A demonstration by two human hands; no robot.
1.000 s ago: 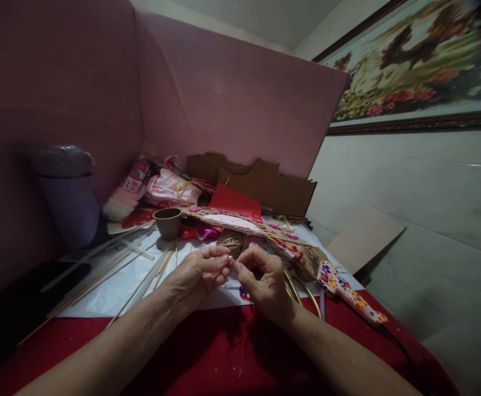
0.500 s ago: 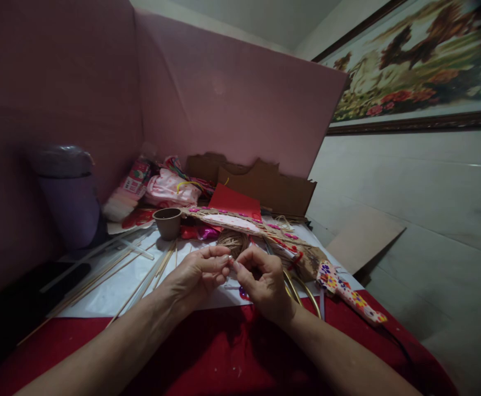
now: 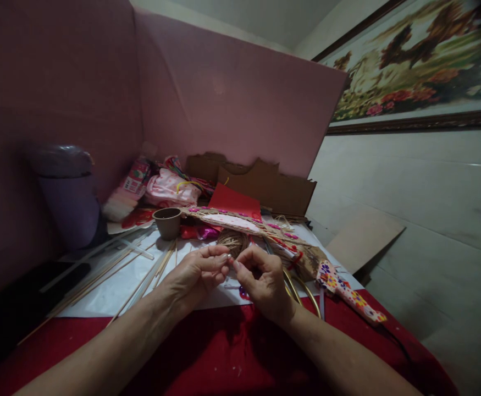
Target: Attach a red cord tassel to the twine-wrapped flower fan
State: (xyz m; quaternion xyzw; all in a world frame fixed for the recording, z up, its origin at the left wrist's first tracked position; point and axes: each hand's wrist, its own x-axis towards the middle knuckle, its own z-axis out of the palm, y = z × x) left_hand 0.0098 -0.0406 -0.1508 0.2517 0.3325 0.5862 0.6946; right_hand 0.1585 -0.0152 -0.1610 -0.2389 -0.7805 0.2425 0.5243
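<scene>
My left hand (image 3: pixel 201 275) is closed in a pinch, with a tiny shiny bit at the fingertips that is too small to name. Close against it, my right hand (image 3: pixel 267 280) also pinches, thumb on forefinger, and whatever it holds is hidden. Just behind the fingertips lies a ball of brown twine (image 3: pixel 232 241). Beyond it stretches a long twine-wrapped piece (image 3: pixel 232 221) with pink gems along it. Gold rings (image 3: pixel 312 300) lie beside my right hand, and a small purple item (image 3: pixel 244 292) shows between the hands.
A small brown cup (image 3: pixel 168 224) stands left of the twine. Thin sticks (image 3: pixel 95 283) lie at the left near a purple tumbler (image 3: pixel 69 203). A flower-patterned glue gun (image 3: pixel 349 294) with a dark cord rests at the right. Torn cardboard (image 3: pixel 273 187) and red card (image 3: pixel 235 202) are behind.
Both hands stay in nearly the same place, fingertips together. Only a very slight shift of the fingertips shows.
</scene>
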